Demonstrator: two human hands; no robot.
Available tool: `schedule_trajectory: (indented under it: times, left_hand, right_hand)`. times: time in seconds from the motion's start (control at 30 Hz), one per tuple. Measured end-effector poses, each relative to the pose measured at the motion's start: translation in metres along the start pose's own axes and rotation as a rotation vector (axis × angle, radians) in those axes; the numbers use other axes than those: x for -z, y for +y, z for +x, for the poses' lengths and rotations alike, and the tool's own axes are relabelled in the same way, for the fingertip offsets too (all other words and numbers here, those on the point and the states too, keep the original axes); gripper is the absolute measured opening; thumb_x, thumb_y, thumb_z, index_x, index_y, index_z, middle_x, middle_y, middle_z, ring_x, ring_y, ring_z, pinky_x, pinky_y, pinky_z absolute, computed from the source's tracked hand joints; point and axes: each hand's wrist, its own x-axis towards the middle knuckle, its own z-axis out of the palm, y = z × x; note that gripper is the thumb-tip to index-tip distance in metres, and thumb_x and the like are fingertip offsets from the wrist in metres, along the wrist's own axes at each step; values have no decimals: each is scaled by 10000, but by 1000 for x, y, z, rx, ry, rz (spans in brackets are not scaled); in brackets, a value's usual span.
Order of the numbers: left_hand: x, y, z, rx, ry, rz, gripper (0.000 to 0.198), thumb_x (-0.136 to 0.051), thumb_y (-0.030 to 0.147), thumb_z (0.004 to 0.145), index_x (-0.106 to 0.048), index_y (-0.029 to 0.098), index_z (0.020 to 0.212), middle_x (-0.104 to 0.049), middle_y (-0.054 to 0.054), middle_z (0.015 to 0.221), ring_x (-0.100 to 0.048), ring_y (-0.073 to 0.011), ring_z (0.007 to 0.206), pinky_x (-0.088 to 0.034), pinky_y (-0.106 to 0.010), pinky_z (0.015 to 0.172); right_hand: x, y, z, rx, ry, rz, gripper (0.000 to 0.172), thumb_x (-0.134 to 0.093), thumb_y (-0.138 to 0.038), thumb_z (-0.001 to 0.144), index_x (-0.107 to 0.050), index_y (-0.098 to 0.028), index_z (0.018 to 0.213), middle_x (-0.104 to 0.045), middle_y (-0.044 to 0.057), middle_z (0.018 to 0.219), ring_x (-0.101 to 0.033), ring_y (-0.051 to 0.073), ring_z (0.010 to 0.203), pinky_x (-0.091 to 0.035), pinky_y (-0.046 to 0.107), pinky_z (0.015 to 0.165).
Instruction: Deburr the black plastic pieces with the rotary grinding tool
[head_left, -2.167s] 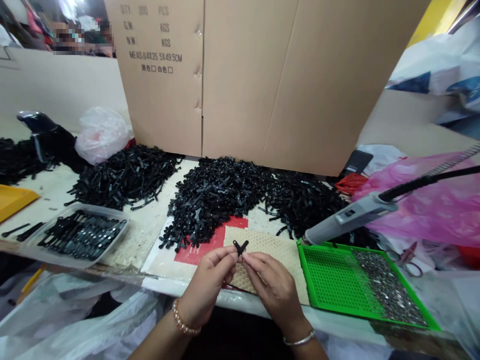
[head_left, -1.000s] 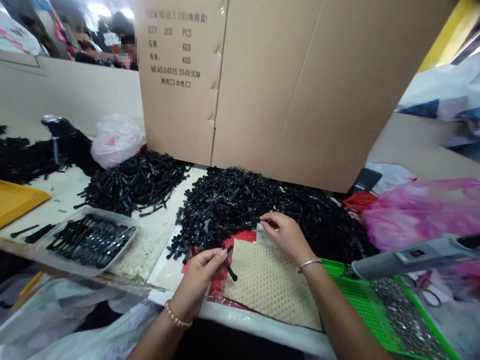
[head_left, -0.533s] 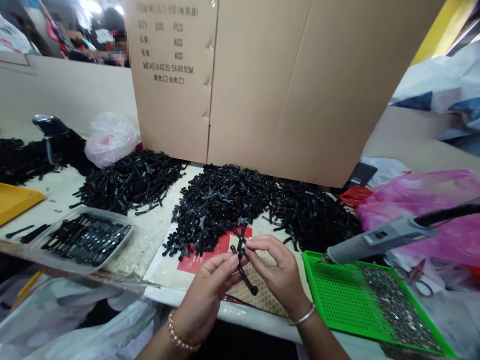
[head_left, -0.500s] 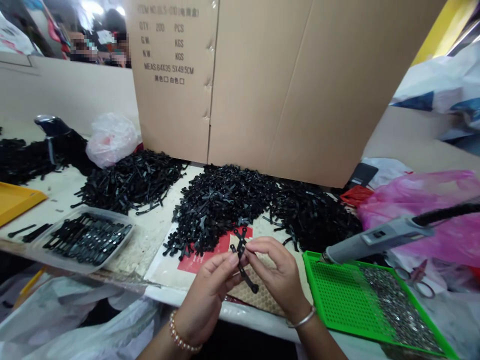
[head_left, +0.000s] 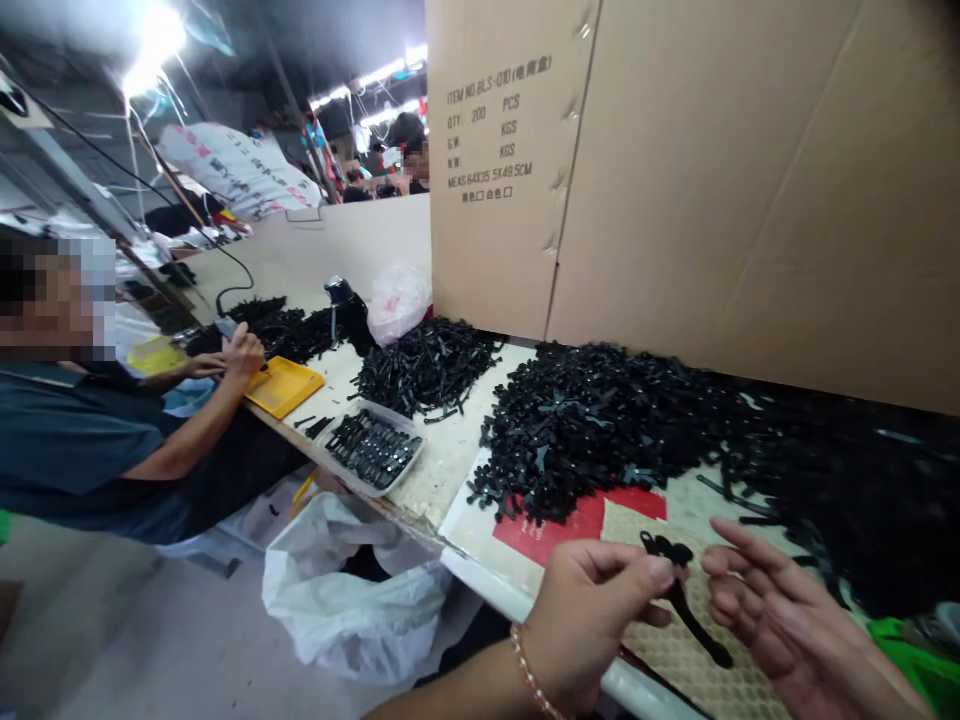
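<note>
My left hand (head_left: 600, 610) pinches a few thin black strips with rounded ends (head_left: 701, 630) between thumb and fingers. One strip hangs down to the right above the tan textured mat (head_left: 630, 522). Just right of them, my right hand (head_left: 787, 610) is open, its fingers apart and slightly curled, with nothing visible in it. Behind my hands a big heap of similar black strips (head_left: 592, 420) lies partly on a red printed sheet (head_left: 536, 545). Another dark heap (head_left: 847, 480) spreads to the right.
A tall cardboard box (head_left: 675, 180) stands behind the heaps. Leftward are a clear tray (head_left: 379, 490) of lined-up strips, another heap (head_left: 431, 365), a yellow tray (head_left: 304, 388) and a white bag (head_left: 352, 610) below the edge. A co-worker (head_left: 97, 420) sits at far left, handling a tool.
The view has swung left, bringing the co-worker into sight and the green tray mostly out of it. My right hand has let go of the strips and moved apart; my left hand keeps them.
</note>
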Motion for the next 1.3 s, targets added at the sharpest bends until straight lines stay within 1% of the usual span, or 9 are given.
schedule_trajectory:
  times: [0.07,0.17,0.23,0.43,0.63,0.83,0.97,1.1,1.3]
  left_hand:
    - [1,1,-1,18,-19,65,464,-793,526,594,-745,91,750,-660,-72,716,-541,-100,611,-434,-210,595]
    - [6,2,-4,62,-57,119,431,-795,499,609,-741,101,766,-655,-52,706,-542,-90,579,-445,-208,589]
    - [12,3,-5,97,-82,70,371,-785,452,653,-739,108,786,-675,-67,765,-571,-106,635,-470,-212,619]
    - [23,6,-5,256,-143,-85,270,-745,361,738,-734,138,891,-693,-106,913,-626,-179,878,-506,-252,746]
    - [21,1,-6,182,-141,105,308,-749,399,727,-720,106,818,-673,-83,799,-593,-140,730,-496,-230,677]
    - [22,1,-5,121,-133,207,338,-729,433,734,-715,104,809,-656,-71,755,-570,-140,689,-508,-249,645]
    - [24,0,-6,131,-127,240,345,-726,439,735,-710,108,833,-669,-78,777,-585,-154,715,-511,-260,663]
    - [28,1,-7,139,-88,235,323,-732,427,734,-707,129,857,-689,-88,847,-620,-185,797,-517,-268,696]
    - [25,6,-12,218,-190,247,332,-732,433,733,-705,117,832,-699,-110,862,-630,-153,719,-521,-215,605]
  right_hand:
    - [-3,-9,4,-92,18,-72,506,-723,-501,742,-633,-245,1168,-653,108,1030,-653,221,822,-579,236,699]
    - [-15,-21,5,-57,-4,-176,373,-790,-499,673,-719,-209,896,-667,86,931,-626,205,840,-550,208,724]
    - [-21,-23,6,-43,-27,-112,331,-792,-475,686,-704,-198,844,-658,63,833,-613,180,757,-541,219,687]
    - [-27,-18,3,-64,-25,84,275,-763,-397,763,-666,-192,920,-628,29,834,-581,134,731,-501,224,694]
    - [-29,-20,1,-43,-53,88,248,-730,-380,804,-649,-201,956,-621,21,864,-581,129,745,-495,231,704]
    - [-28,-19,-1,-102,-208,99,363,-761,-340,775,-598,-225,1079,-623,29,952,-595,151,865,-494,266,798]
    - [-27,-18,0,-87,-134,76,334,-783,-327,748,-609,-211,1009,-623,27,937,-591,151,873,-484,260,819]
    - [-25,-17,3,-94,-40,166,349,-791,-314,742,-586,-225,1010,-622,14,927,-584,139,852,-485,220,731]
    - [-24,-19,2,-130,-73,195,352,-802,-303,727,-586,-209,988,-623,14,859,-578,130,777,-478,211,676]
